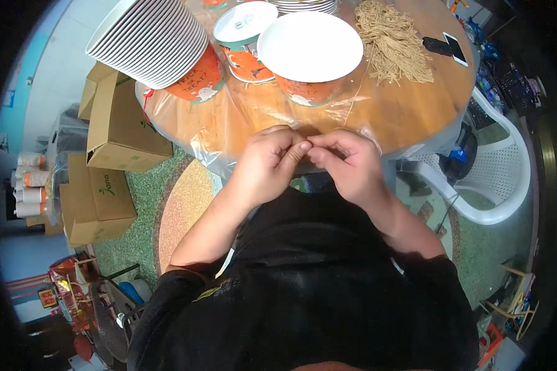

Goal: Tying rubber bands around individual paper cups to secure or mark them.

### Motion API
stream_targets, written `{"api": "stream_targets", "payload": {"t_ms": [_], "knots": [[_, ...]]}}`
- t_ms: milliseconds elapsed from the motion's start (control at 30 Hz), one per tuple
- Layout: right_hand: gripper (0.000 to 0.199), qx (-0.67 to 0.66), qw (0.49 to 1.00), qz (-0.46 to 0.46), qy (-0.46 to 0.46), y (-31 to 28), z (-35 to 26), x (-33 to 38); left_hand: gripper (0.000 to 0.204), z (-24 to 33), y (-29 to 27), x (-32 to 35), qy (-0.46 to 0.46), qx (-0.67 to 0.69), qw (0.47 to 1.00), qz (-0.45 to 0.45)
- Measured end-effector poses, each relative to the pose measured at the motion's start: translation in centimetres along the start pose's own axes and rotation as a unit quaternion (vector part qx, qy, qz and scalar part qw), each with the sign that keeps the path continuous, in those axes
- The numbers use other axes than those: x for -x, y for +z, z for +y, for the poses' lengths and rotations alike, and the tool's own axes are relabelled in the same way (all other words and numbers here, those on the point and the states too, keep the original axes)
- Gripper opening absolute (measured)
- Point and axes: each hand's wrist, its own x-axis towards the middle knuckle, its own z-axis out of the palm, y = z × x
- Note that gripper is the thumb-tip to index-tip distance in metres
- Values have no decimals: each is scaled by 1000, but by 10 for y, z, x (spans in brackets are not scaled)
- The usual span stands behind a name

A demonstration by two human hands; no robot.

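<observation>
My left hand [267,161] and my right hand [346,162] meet fingertip to fingertip at the near edge of a round wooden table [408,111] covered in clear plastic. Both pinch something very thin between them, likely a beige string [354,99] that runs up toward a pile of cut beige strings [393,43]. Just beyond my hands stands an orange paper bucket [309,52] with a white inside.
A tilted stack of buckets [151,40] and a lidded bucket [244,37] sit at the table's left. A phone [457,48] lies at the right. Cardboard boxes [108,154] stand on the floor at left, a white plastic chair [501,167] at right.
</observation>
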Motion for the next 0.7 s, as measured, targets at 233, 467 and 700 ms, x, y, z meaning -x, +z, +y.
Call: {"api": "stream_targets", "payload": {"t_ms": [233,467,700], "knots": [[7,-23,997,64,-47,3,9,1,22,-11,-6,-13,109,-16,989,102],[7,-114,969,160,-153,-6,6,-11,45,-31,-62,-84,266,-335,897,112],[10,-78,960,187,-193,-6,6,-18,23,21,-33,-83,302,-246,916,99]]}}
